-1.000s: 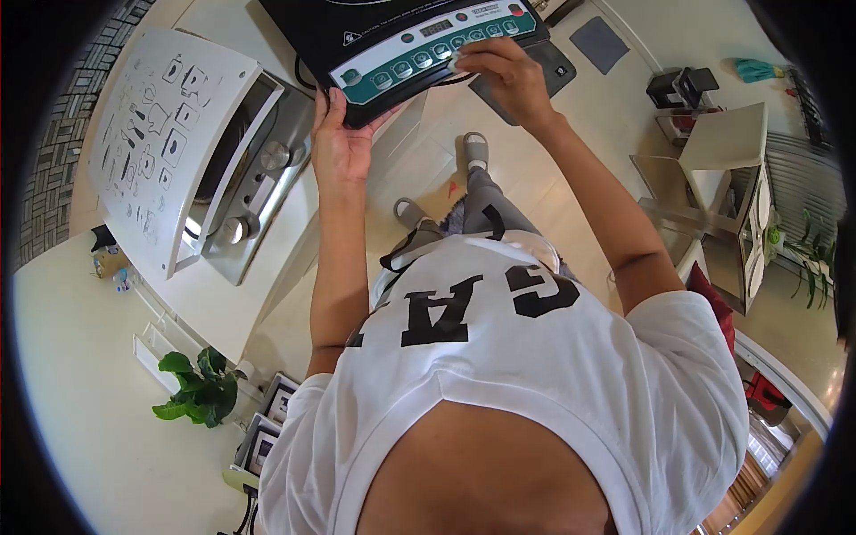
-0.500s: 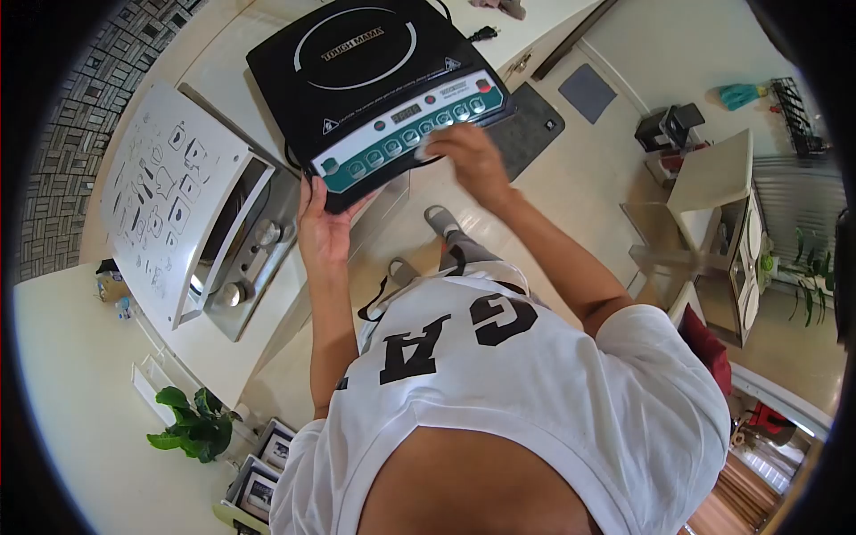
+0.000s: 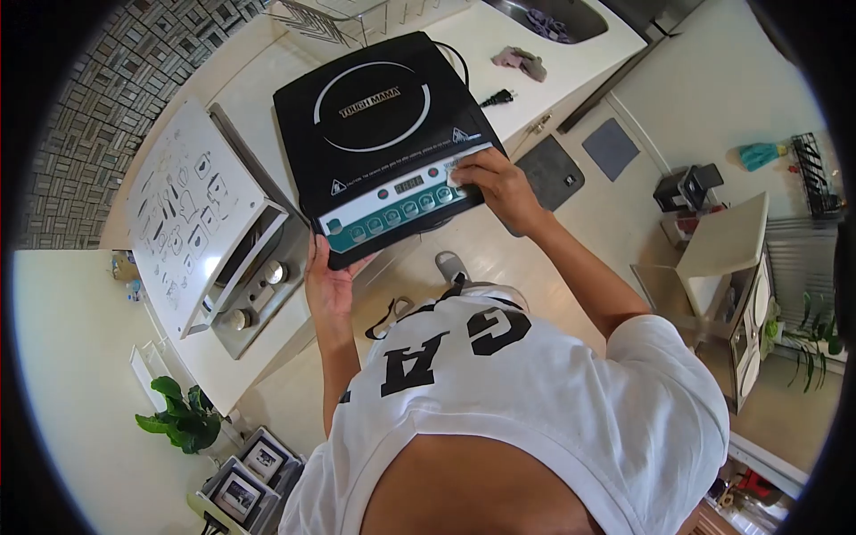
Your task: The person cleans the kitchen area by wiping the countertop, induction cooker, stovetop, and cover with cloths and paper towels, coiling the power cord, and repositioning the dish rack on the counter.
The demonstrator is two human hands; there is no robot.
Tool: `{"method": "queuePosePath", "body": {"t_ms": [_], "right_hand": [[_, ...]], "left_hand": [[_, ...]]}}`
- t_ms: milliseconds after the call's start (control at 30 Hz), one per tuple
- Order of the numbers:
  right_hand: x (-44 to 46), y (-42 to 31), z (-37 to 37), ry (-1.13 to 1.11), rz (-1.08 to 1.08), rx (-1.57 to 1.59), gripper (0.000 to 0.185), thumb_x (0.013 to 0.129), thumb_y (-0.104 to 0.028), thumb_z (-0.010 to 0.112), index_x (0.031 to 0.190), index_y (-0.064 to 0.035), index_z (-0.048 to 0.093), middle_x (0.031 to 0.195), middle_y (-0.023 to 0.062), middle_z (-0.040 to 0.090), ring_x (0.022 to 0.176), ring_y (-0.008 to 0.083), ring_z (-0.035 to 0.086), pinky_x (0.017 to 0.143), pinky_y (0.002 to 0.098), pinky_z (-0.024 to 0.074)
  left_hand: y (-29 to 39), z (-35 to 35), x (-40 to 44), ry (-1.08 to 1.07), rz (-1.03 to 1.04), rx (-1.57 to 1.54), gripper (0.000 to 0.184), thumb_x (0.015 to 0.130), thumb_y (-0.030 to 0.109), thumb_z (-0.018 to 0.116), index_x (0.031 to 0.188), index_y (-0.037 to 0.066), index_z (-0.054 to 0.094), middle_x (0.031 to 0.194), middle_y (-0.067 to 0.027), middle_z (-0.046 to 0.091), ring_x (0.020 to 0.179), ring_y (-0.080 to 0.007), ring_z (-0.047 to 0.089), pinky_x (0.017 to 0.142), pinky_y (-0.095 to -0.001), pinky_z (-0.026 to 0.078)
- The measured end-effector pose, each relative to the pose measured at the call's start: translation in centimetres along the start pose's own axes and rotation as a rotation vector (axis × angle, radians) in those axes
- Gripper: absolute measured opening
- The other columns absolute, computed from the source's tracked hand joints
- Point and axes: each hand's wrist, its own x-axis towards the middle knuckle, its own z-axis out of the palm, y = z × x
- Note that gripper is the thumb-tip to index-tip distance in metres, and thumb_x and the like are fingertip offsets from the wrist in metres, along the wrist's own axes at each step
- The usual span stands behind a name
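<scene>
Clock is centred on the black Tough Mama induction cooktop (image 3: 374,143), 12 = top of view. Cooktop sits on the white kitchen countertop (image 3: 236,89), its near edge jutting past the counter's front edge. Green-and-white control panel (image 3: 406,209) runs along its 6 o'clock side, display unlit as far as can be seen.

L hand (image 3: 330,281), at 7, grips the near corner, thumb up the side, fingers underneath. R hand (image 3: 501,185), at approx 4, is closed in a pinch on a bit of white cloth (image 3: 453,176), mostly hidden, pressed to the panel's R end.

On the counter: wire dish rack (image 3: 334,20) just beyond 12; steel sink (image 3: 584,25) at 2 w/ a purplish cloth (image 3: 546,27) in it; crumpled grey-pink rag (image 3: 520,64) also at 2, nearer; black power plug (image 3: 499,98) btwn 2 & 3, near the cooktop. At 8, just beside it, a steel two-knob stove (image 3: 259,299) under a white cover (image 3: 192,214) w/ black utensil drawings. Mosaic tile wall (image 3: 116,134) at 9.

Rest of room: dark grey floor mat (image 3: 551,174) at 3, pale floor round it; leafy potted plant (image 3: 183,423) & framed photos (image 3: 239,495) approx 7; hanging plant (image 3: 807,352) at 4.
</scene>
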Motion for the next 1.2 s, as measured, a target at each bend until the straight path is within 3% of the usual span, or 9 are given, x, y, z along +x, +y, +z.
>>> {"method": "queuePosePath", "body": {"t_ms": [200, 300, 533, 600, 667, 800, 900, 1033, 1200], "right_hand": [[5.1, 3.7, 0.4, 0.067, -0.011, -0.006, 0.021, 0.065, 0.009, 0.056, 0.079, -0.0040, 0.063, 0.083, 0.0059, 0.056, 0.077, 0.0220, 0.054, 0.066, 0.0302, 0.0472], [7.2, 5.6, 1.1, -0.062, -0.025, 0.093, 0.023, 0.065, 0.010, 0.056, 0.082, -0.0036, 0.063, 0.084, 0.0051, 0.056, 0.080, 0.0216, 0.055, 0.068, 0.0292, 0.0474], [20.8, 13.9, 7.5, 0.053, -0.110, -0.261, 0.017, 0.063, 0.003, 0.053, 0.072, -0.0066, 0.064, 0.078, 0.0069, 0.056, 0.082, 0.0255, 0.054, 0.068, 0.0350, 0.0467], [21.9, 12.6, 9.9, 0.080, -0.067, -0.251, 0.017, 0.062, 0.002, 0.053, 0.072, -0.0066, 0.064, 0.079, 0.0070, 0.057, 0.081, 0.0259, 0.054, 0.067, 0.0351, 0.0466], [20.7, 9.2, 11.3, 0.034, -0.252, -0.069, 0.018, 0.064, 0.002, 0.054, 0.076, -0.0073, 0.064, 0.077, 0.0099, 0.058, 0.077, 0.0262, 0.056, 0.069, 0.0348, 0.0467], [13.1, -1.7, 11.1, -0.245, -0.380, 0.301, 0.024, 0.064, 0.005, 0.052, 0.080, -0.0071, 0.064, 0.086, 0.0081, 0.058, 0.083, 0.0255, 0.055, 0.074, 0.0341, 0.0463], [14.7, -2.3, 12.6, -0.362, -0.511, 0.326, 0.025, 0.064, 0.007, 0.051, 0.081, -0.0065, 0.063, 0.089, 0.0080, 0.057, 0.088, 0.0249, 0.054, 0.076, 0.0327, 0.0462], [24.1, 1.7, 18.8, -0.130, -0.551, 0.130, 0.022, 0.065, 0.005, 0.049, 0.078, -0.0056, 0.062, 0.087, 0.0071, 0.057, 0.086, 0.0252, 0.053, 0.074, 0.0327, 0.0462], [28.9, 2.3, 21.0, -0.182, -0.529, 0.042, 0.019, 0.064, 0.006, 0.048, 0.073, -0.0048, 0.061, 0.080, 0.0065, 0.059, 0.082, 0.0262, 0.054, 0.070, 0.0327, 0.0456]], "left_hand": [[0.1, 0.6, -0.1, 0.065, -0.003, -0.050, 0.036, 0.089, 0.020, 0.044, 0.121, 0.005, 0.041, 0.110, -0.0098, 0.054, 0.094, -0.0265, 0.057, 0.071, -0.0493, 0.052], [0.3, 0.9, -0.2, 0.064, 0.031, -0.028, 0.036, 0.089, 0.020, 0.043, 0.121, 0.003, 0.041, 0.107, -0.0122, 0.056, 0.089, -0.0267, 0.060, 0.067, -0.0458, 0.054], [0.6, 1.8, -0.3, 0.122, 0.052, -0.021, 0.036, 0.089, 0.018, 0.045, 0.120, 0.001, 0.043, 0.103, -0.0126, 0.058, 0.085, -0.0268, 0.061, 0.064, -0.0445, 0.055], [0.5, 1.8, -0.4, 0.133, 0.055, -0.018, 0.037, 0.088, 0.018, 0.045, 0.122, 0.002, 0.041, 0.104, -0.0121, 0.058, 0.085, -0.0262, 0.061, 0.063, -0.0439, 0.055], [0.4, 2.0, -0.5, 0.153, 0.059, -0.035, 0.039, 0.088, 0.018, 0.046, 0.123, 0.003, 0.041, 0.103, -0.0113, 0.058, 0.083, -0.0248, 0.062, 0.064, -0.0422, 0.055], [0.0, 0.6, -0.4, 0.161, 0.050, -0.058, 0.041, 0.086, 0.015, 0.051, 0.124, 0.005, 0.040, 0.104, -0.0098, 0.057, 0.081, -0.0217, 0.062, 0.063, -0.0388, 0.055], [0.2, 1.7, -0.7, 0.088, 0.091, 0.023, 0.046, 0.083, 0.010, 0.054, 0.125, 0.006, 0.038, 0.106, -0.0091, 0.056, 0.084, -0.0218, 0.061, 0.065, -0.0364, 0.055], [0.6, 1.9, -0.9, 0.075, 0.083, 0.014, 0.050, 0.082, 0.008, 0.052, 0.128, 0.006, 0.034, 0.109, -0.0092, 0.055, 0.087, -0.0221, 0.060, 0.067, -0.0377, 0.053], [0.4, 1.7, -1.0, 0.108, 0.091, -0.091, 0.054, 0.081, 0.007, 0.053, 0.131, 0.008, 0.031, 0.109, -0.0095, 0.054, 0.088, -0.0225, 0.059, 0.068, -0.0402, 0.053]]}}
